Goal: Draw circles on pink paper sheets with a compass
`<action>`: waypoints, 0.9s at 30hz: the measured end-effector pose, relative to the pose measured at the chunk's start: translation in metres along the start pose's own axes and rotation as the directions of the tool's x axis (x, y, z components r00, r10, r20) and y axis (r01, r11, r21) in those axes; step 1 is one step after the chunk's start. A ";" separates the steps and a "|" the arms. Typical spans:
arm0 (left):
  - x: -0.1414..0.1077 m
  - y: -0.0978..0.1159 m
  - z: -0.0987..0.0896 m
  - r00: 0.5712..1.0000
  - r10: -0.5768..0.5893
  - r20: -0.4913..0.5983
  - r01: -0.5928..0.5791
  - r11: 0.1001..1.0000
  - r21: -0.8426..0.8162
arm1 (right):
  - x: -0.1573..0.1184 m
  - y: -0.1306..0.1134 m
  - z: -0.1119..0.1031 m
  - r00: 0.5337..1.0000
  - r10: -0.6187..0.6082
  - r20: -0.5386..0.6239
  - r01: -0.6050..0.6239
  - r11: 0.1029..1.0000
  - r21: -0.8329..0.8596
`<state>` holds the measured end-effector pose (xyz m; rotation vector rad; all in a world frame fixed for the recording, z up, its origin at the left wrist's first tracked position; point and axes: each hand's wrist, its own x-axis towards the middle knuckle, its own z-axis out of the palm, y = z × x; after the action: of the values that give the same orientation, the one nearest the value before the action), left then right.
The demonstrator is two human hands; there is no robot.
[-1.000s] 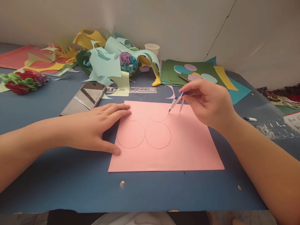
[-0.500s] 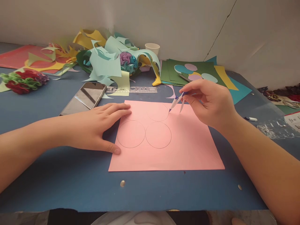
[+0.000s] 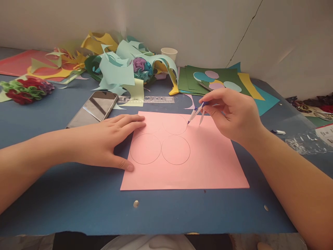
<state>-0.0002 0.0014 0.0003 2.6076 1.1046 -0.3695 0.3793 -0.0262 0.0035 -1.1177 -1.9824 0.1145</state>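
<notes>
A pink sheet (image 3: 208, 166) lies on the blue table, with several thin circles drawn on its left and middle parts. My left hand (image 3: 104, 142) rests spread on the sheet's left edge, fingertips at the upper corner and thumb lower down. Between the thumb and fingers of my right hand (image 3: 231, 114) is a compass (image 3: 198, 111) with white legs and a blue top. Its legs are slightly apart over the upper part of the sheet, and one blue tip is near the right edge of the upper circle. Whether that tip touches the paper I cannot tell.
A phone (image 3: 95, 107) and a clear ruler (image 3: 158, 99) lie behind the sheet. Paper scraps (image 3: 117, 71), a ruffled flower (image 3: 28, 89) and a white cup (image 3: 169, 53) stand farther back. Green sheets (image 3: 188, 78) with cut discs are at the back right, a plastic bag (image 3: 304, 144) at right.
</notes>
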 end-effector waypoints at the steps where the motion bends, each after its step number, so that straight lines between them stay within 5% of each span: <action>1: 0.000 0.000 0.000 1.000 0.001 -0.005 -0.001 1.000 -0.007 | 0.000 0.000 0.000 1.000 0.005 0.003 -0.005 1.000 0.002; 27: 0.000 0.000 0.000 1.000 -0.006 0.011 0.005 0.999 0.033 | 0.000 0.003 -0.002 1.000 -0.002 0.017 0.002 1.000 0.008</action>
<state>-0.0006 0.0009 0.0000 2.6282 1.1113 -0.4061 0.3830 -0.0249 0.0036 -1.1131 -1.9968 0.1312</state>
